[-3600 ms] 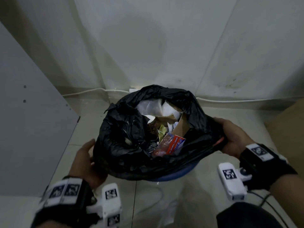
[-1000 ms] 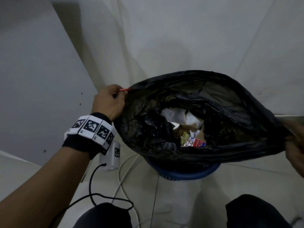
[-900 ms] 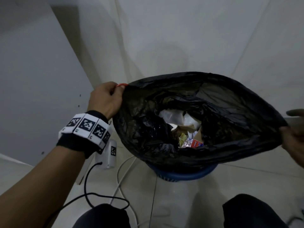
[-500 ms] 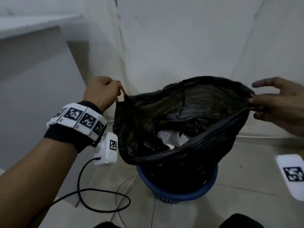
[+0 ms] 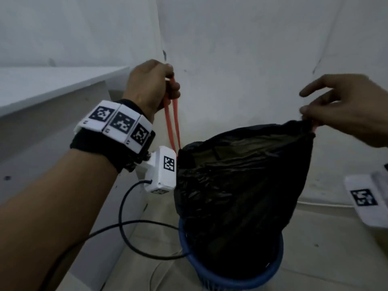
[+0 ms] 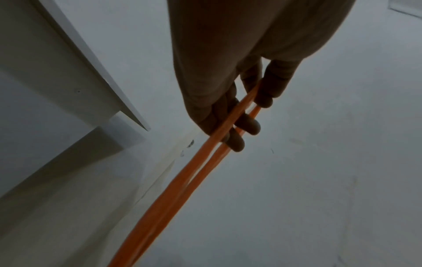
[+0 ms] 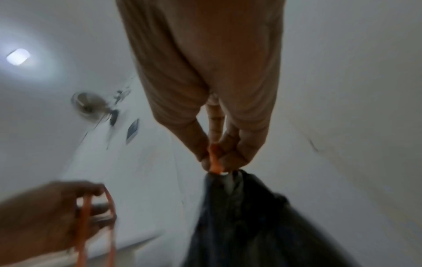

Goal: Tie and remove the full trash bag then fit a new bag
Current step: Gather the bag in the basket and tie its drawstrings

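Note:
A full black trash bag (image 5: 237,185) stands in a blue bin (image 5: 231,278), its mouth pulled up and partly drawn together. My left hand (image 5: 153,87) is raised at the upper left, fingers curled round a long loop of orange drawstring (image 5: 172,122) that runs down to the bag's left rim; the loop (image 6: 205,162) shows across my left fingers (image 6: 246,124). My right hand (image 5: 344,110) pinches the bag's right corner, where a bit of drawstring (image 7: 214,162) shows between thumb and fingers, index finger held out. The bag (image 7: 251,225) hangs below it.
White walls meet in a corner behind the bin. A white ledge (image 5: 52,85) juts out at the left beside my left arm. A black cable (image 5: 126,234) loops from my left wrist camera down by the bin. Tiled floor lies around it.
My left hand has risen, drawing a long loop of drawstring out of the rim. The right hand now pinches the corner. The bag's mouth has narrowed and the rubbish inside no longer shows.

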